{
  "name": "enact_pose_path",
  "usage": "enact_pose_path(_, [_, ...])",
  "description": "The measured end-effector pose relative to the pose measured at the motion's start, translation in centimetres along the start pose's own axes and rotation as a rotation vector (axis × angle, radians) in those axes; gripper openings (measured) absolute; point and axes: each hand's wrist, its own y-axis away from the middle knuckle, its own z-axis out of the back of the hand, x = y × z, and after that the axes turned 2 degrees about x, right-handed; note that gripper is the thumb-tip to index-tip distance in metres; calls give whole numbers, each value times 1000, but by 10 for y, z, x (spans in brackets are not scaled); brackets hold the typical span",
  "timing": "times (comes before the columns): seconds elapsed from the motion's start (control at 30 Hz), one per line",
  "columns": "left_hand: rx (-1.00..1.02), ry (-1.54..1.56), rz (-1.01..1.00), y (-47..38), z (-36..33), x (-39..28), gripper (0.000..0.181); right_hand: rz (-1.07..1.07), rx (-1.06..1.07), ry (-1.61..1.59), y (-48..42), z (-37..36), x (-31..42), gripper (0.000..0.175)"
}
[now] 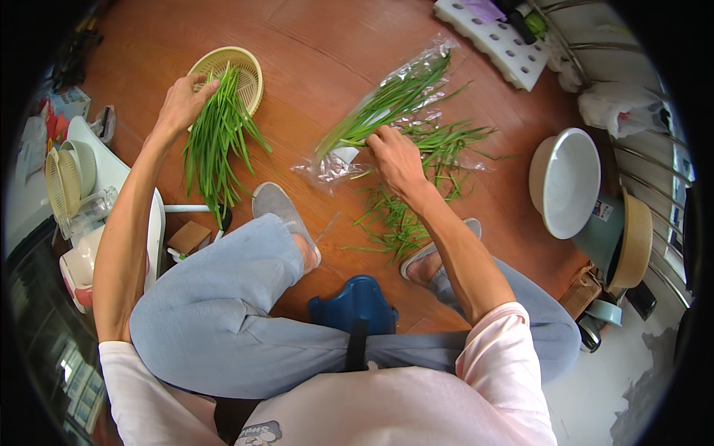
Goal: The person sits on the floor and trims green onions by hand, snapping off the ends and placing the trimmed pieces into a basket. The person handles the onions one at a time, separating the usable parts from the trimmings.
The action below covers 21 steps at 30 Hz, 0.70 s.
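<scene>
My left hand (191,99) is at the upper left, thumb and fingers on a bunch of green chives (222,131) that hangs over the near rim of a cream plastic basket (257,83). Near the middle, my right hand (395,156) is curled at the lower end of more chives (393,97), which lie on a clear plastic bag (329,171) on the floor. Whether its fingers grip any stalk cannot be told. Right of that hand is a looser pile of chives (446,139), and shorter trimmings (390,220) are scattered below, between my feet.
A blue plastic stool (355,304) stands between my legs. To the right are a white basin (572,184), a tan basin (636,240) and a metal rack. At the upper right lies a white perforated foam board (496,42). Baskets and a glass jar (92,212) are on the left.
</scene>
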Motion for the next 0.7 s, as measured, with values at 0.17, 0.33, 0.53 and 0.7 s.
enact_pose_path(0.17, [66,77,-238,36,39,-75,50,75,-74,-25,-12,72,16,11])
enact_pose_path(0.33, [24,60,-527,109,68,-162,42,-71,-95,-201,-14,149,48,13])
enact_pose_path(0.53, [68,410,-601,197,68,-243,36,-211,-193,-651,-7,245,108,22])
enact_pose_path(0.7, [106,716,-630,227,54,-273,25,-252,-156,-889,12,292,132,23])
